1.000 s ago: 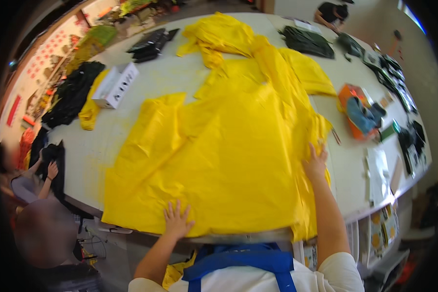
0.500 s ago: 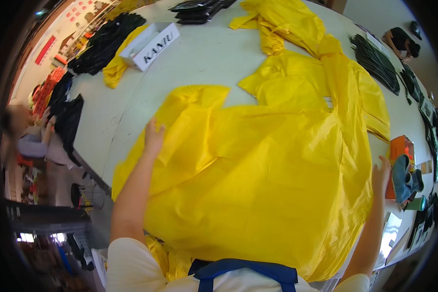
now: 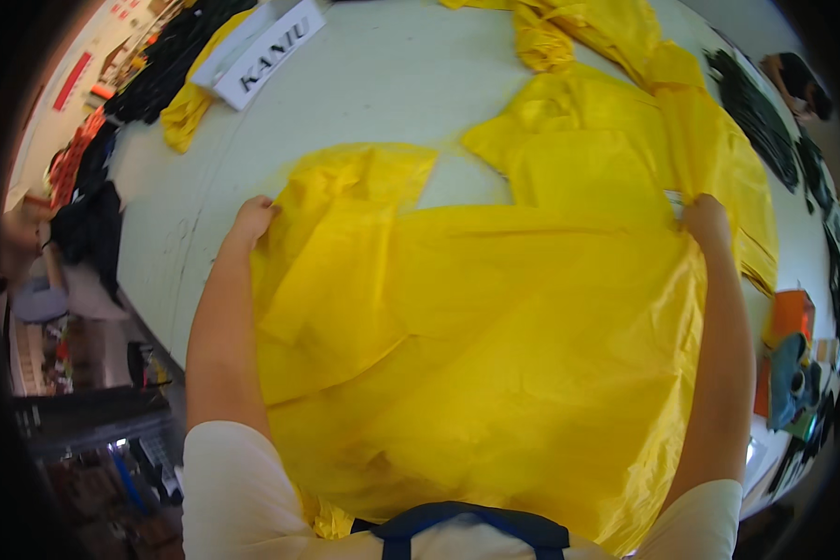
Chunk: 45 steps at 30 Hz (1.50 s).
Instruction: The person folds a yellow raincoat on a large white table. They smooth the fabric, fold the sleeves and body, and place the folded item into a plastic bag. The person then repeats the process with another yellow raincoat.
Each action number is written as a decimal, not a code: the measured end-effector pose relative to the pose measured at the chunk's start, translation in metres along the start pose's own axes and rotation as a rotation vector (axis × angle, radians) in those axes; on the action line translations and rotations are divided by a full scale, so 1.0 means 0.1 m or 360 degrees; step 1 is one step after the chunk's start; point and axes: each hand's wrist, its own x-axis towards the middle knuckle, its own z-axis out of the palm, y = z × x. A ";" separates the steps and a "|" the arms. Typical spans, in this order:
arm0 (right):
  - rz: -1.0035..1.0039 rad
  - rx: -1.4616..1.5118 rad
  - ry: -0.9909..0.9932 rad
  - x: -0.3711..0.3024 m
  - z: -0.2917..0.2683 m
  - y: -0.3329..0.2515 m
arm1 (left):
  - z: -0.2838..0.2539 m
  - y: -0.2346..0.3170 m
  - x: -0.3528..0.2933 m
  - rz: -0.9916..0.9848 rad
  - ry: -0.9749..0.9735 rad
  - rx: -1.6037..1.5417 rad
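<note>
A large yellow raincoat [image 3: 532, 345] of thin shiny fabric lies spread over the table in front of me, its near end reaching my body. My left hand [image 3: 255, 221] pinches its left edge beside a folded-over part. On the other side, my right hand [image 3: 707, 222] has its fingers closed on the upper right edge. A small white label [image 3: 675, 202] shows just left of that hand. Beyond the spread cloth lies more yellow fabric [image 3: 588, 159], bunched and partly overlapped; whether it belongs to the same garment I cannot tell.
On the white table [image 3: 345, 84] stands a white open box [image 3: 261, 56], near dark garments [image 3: 173, 65]. Dark green bundles [image 3: 754, 117], an orange box [image 3: 791, 315] and a blue-grey object [image 3: 790, 378] sit at the right. A person [image 3: 39, 280] handles black cloth at far left.
My right hand has moved up and inward from beside the table's right part onto the raincoat's upper right edge. My left hand has shifted outward and up to its left edge. The view has tilted.
</note>
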 end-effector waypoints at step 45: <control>-0.0054 -0.0016 0.0347 -4.07 0.70 0.99 | 0.76 -0.71 -3.39 0.0646 -0.0019 0.0976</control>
